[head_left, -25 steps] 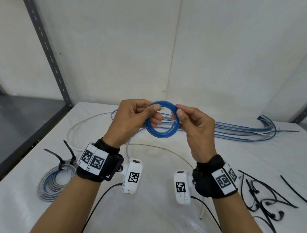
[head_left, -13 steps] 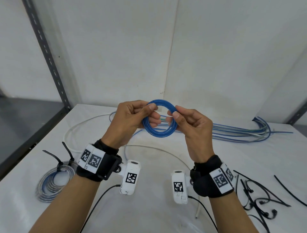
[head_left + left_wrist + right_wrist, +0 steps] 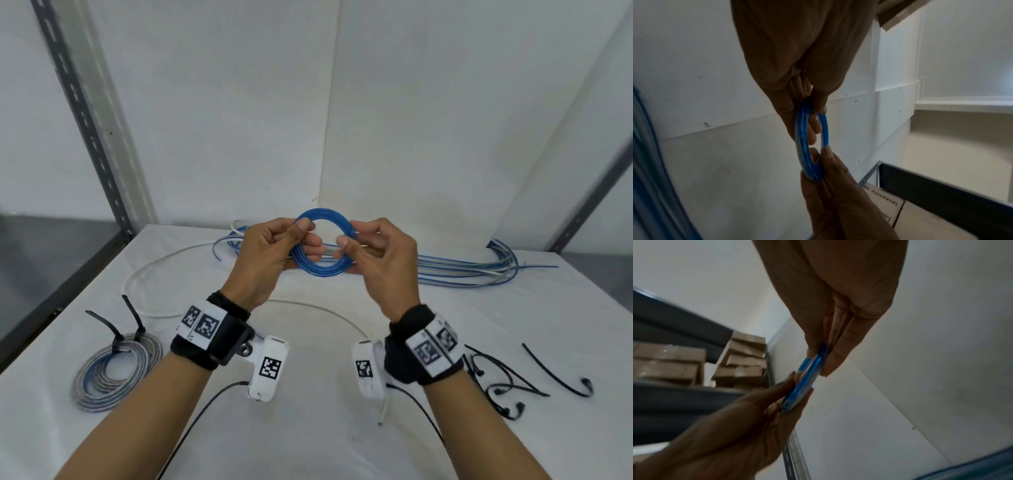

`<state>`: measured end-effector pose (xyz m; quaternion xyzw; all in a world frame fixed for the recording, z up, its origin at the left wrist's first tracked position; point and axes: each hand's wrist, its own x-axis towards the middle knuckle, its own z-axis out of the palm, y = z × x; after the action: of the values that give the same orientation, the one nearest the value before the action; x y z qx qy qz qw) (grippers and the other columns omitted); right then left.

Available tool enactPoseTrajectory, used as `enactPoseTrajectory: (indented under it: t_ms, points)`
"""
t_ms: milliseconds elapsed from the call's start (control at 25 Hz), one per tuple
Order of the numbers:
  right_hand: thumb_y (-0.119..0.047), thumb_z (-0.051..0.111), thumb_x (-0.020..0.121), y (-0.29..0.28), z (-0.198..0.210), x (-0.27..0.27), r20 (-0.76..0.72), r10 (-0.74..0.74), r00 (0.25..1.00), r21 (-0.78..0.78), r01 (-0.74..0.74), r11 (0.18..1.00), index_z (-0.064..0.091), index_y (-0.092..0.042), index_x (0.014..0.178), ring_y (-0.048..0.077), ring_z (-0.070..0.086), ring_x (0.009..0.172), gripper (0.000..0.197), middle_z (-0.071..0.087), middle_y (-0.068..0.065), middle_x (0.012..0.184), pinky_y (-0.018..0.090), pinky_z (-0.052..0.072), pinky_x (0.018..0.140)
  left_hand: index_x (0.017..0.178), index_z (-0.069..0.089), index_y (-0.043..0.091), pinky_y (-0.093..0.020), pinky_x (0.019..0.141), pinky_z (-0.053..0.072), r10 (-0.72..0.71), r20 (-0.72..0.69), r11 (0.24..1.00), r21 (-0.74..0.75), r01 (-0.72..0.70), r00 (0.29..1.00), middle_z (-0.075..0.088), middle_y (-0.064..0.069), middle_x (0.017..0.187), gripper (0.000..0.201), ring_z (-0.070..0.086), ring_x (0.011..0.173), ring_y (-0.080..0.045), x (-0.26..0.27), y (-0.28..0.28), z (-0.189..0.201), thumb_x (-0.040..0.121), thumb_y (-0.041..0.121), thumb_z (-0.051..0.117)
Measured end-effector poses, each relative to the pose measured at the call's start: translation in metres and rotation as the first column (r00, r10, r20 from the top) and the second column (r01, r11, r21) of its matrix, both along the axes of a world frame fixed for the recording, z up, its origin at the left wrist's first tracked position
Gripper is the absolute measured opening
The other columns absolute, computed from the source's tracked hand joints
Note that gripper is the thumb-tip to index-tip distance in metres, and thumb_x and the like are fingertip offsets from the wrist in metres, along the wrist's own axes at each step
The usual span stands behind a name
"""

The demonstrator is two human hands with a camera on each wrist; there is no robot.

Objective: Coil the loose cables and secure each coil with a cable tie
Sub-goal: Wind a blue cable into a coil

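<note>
Blue coil [image 3: 322, 247] held upright above table [image 3: 315, 428], pinched on opposite sides: left hand [image 3: 270, 255] grip closed on one edge, right hand [image 3: 378, 260] on the other, probably keeping turns bunched. Cable ties [image 3: 507, 380] lie to the right, unused.

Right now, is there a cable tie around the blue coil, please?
No, the blue coil is bare, pinched by the left hand and right hand.

blue cable coil [image 3: 322, 246] | small ring, several turns | untied, held above table
</note>
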<state>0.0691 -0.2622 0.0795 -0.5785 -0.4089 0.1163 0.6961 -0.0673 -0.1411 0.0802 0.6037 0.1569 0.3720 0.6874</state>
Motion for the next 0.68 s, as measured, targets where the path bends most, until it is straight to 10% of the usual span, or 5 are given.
enactPoseTrajectory:
  t_ms: [160, 280, 560, 640, 680]
  points:
    - [-0.004, 0.08, 0.083, -0.024, 0.008, 0.025, 0.164, 0.177, 0.97, -0.237, -0.136, 0.962, 0.072, -0.007, 0.095, 0.025, 0.074, 0.07, 0.015, 0.078, 0.007, 0.085, 0.032, 0.059, 0.063, 0.1, 0.07, 0.006, -0.044, 0.087, 0.058, -0.348, -0.393, 0.935, -0.077, 0.346, 0.851, 0.064, -0.011, 0.072, 0.059, 0.068, 0.076, -0.026, 0.002, -0.008, 0.008, 0.098, 0.06, 0.044]
    - [-0.003, 0.08, 0.082, -0.046, 0.013, 0.026, 0.302, 0.263, 0.916, -0.378, -0.139, 0.915, 0.073, -0.005, 0.092, 0.026, 0.074, 0.071, 0.012, 0.078, 0.005, 0.083, 0.026, 0.058, 0.067, 0.087, 0.059, 0.005, -0.056, 0.098, 0.054, -0.446, -0.428, 0.89, -0.119, 0.44, 0.786, 0.038, -0.003, 0.057, 0.047, 0.047, 0.053, -0.02, 0.015, -0.025, 0.006, 0.107, 0.04, 0.036]
    - [-0.021, 0.076, 0.09, -0.1, 0.024, 0.033, 0.218, 0.178, 0.96, -0.418, -0.072, 0.905, 0.073, -0.008, 0.1, 0.024, 0.075, 0.078, 0.017, 0.078, 0.005, 0.087, 0.037, 0.063, 0.071, 0.075, 0.05, 0.013, -0.028, 0.06, 0.041, -0.399, -0.421, 0.901, -0.011, 0.435, 0.815, 0.021, 0.005, 0.058, 0.037, 0.019, 0.05, -0.013, 0.033, -0.074, 0.003, 0.106, 0.024, 0.032]
    - [-0.051, 0.07, 0.089, -0.116, 0.019, 0.038, 0.257, 0.127, 0.958, -0.659, 0.078, 0.748, 0.071, -0.007, 0.088, 0.019, 0.073, 0.067, 0.043, 0.076, 0.006, 0.079, 0.044, 0.063, 0.07, 0.072, 0.048, 0.013, -0.029, 0.06, 0.035, -0.275, -0.48, 0.917, 0.129, 0.377, 0.833, 0.027, 0.006, 0.057, 0.036, 0.024, 0.049, -0.013, 0.036, -0.081, -0.001, 0.104, 0.023, 0.035]
    - [-0.064, 0.066, 0.085, -0.124, 0.012, 0.037, 0.346, 0.184, 0.92, -0.815, 0.198, 0.544, 0.069, -0.007, 0.081, 0.017, 0.071, 0.06, 0.058, 0.075, 0.005, 0.073, 0.04, 0.063, 0.07, 0.071, 0.048, 0.013, -0.031, 0.062, 0.034, -0.22, -0.504, 0.915, 0.19, 0.356, 0.835, 0.03, 0.007, 0.056, 0.035, 0.027, 0.048, -0.013, 0.037, -0.084, -0.004, 0.103, 0.023, 0.037]
